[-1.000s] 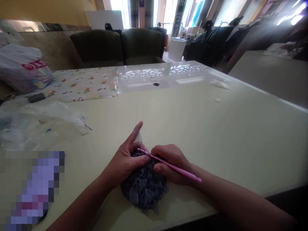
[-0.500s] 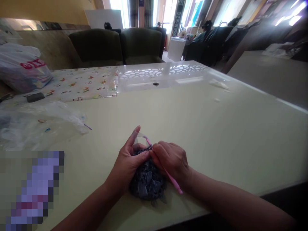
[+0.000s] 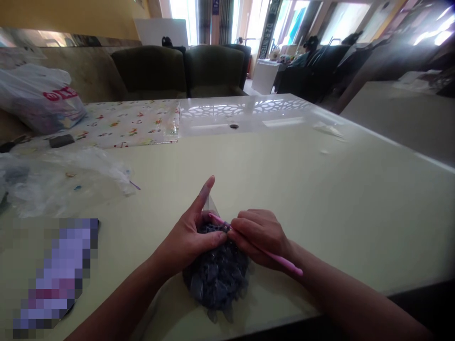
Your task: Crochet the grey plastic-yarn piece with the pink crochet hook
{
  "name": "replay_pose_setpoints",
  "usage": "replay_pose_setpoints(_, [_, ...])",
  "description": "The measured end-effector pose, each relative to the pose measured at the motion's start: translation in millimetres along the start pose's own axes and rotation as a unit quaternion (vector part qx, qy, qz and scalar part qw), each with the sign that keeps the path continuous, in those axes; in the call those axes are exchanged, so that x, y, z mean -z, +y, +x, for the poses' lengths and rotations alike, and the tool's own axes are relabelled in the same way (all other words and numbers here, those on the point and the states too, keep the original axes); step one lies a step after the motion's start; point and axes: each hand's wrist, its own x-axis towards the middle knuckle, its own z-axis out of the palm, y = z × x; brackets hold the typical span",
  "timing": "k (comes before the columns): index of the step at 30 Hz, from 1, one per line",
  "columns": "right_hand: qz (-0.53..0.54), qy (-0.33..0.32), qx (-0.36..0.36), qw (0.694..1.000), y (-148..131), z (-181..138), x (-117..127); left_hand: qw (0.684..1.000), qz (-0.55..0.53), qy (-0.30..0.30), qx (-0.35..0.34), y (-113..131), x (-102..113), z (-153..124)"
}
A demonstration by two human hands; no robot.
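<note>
On my feed I judge a stitch underway, left hand (image 3: 190, 239) pinching the dark piece (image 3: 218, 282), right hand (image 3: 261, 234) gripping the pink hook (image 3: 285, 264) at its far edge, the next pull needing steady tension.

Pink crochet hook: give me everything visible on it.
The pink crochet hook is a slim, smooth rod, plastic by its look, with a narrow tip and a thicker, rounded butt end. It slants from upper left to lower right, gripped in the right hand, whose fingers hide part of the shaft. The tip points towards the left hand, at the top edge of the dark grey piece; grey strands seem to wrap the shaft there. The butt shows by the right wrist.
</note>
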Motion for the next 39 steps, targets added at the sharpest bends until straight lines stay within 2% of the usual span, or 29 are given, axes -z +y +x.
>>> replay_pose_setpoints(2, [-0.053, -0.019, -0.016, 0.998, -1.7, -0.2, -3.0, 0.998, 0.046, 0.037, -0.018, 0.1, -3.4, 0.3])
replay_pose_setpoints(4, [-0.126, -0.01, -0.035, 0.991, -6.7, -1.3, -7.9, 0.993, 0.075, 0.086, -0.04, -1.7, -9.3, 0.5])
replay_pose_setpoints(7, [-0.207, 0.029, -0.058, 0.976, -16.5, -2.8, -13.8, 0.991, 0.021, 0.128, -0.038, -6.8, -17.7, 1.2])
replay_pose_setpoints(9, [-0.22, 0.051, -0.058, 0.973, -21.0, -3.5, -14.4, 0.99, -0.102, 0.1, 0.004, -9.8, -19.7, 2.3])
replay_pose_setpoints(11, [-0.201, 0.072, -0.044, 0.976, -21.7, -4.2, -12.7, 0.974, -0.216, 0.045, 0.056, -11.4, -17.8, 3.6])
replay_pose_setpoints(13, [-0.155, 0.091, -0.012, 0.984, -18.7, -4.8, -10.0, 0.958, -0.274, -0.009, 0.088, -11.6, -12.7, 4.8])
replay_pose_setpoints(15, [-0.087, 0.095, 0.013, 0.992, -13.9, -5.0, -7.6, 0.952, -0.291, -0.044, 0.086, -10.4, -5.7, 5.6])
replay_pose_setpoints(18, [0.005, 0.084, 0.005, 0.996, -8.6, -3.9, -4.1, 0.959, -0.274, -0.05, 0.046, -6.2, 5.3, 6.7])
replay_pose_setpoints(23, [0.111, 0.061, -0.102, 0.987, -7.8, -0.5, 7.1, 0.975, -0.222, -0.022, 0.0, 3.0, 19.3, 10.0])
replay_pose_setpoints(27, [0.257, -0.002, -0.215, 0.942, -2.5, -0.3, 14.0, 0.984, -0.178, -0.013, -0.021, 4.7, 23.6, 12.5])
replay_pose_setpoints(29, [0.322, -0.018, -0.235, 0.917, 0.4, -1.0, 12.6, 0.99, -0.142, -0.009, -0.021, 2.4, 20.9, 12.1])
replay_pose_setpoints(31, [0.319, -0.012, -0.215, 0.923, 1.8, -1.0, 9.0, 0.994, -0.11, -0.009, -0.01, -1.7, 15.0, 10.4])
replay_pose_setpoints(35, [0.181, 0.022, -0.108, 0.977, 0.8, 2.1, 3.2, 0.996, -0.081, -0.035, 0.02, -10.4, 2.9, 5.8])
replay_pose_setpoints(37, [0.158, 0.029, -0.084, 0.983, 0.0, 4.3, 3.6, 0.996, -0.075, -0.037, 0.023, -12.2, 1.0, 4.9])
replay_pose_setpoints(39, [0.171, 0.033, -0.091, 0.98, -0.5, 5.9, 6.0, 0.996, -0.074, -0.039, 0.02, -12.0, 2.8, 5.4])
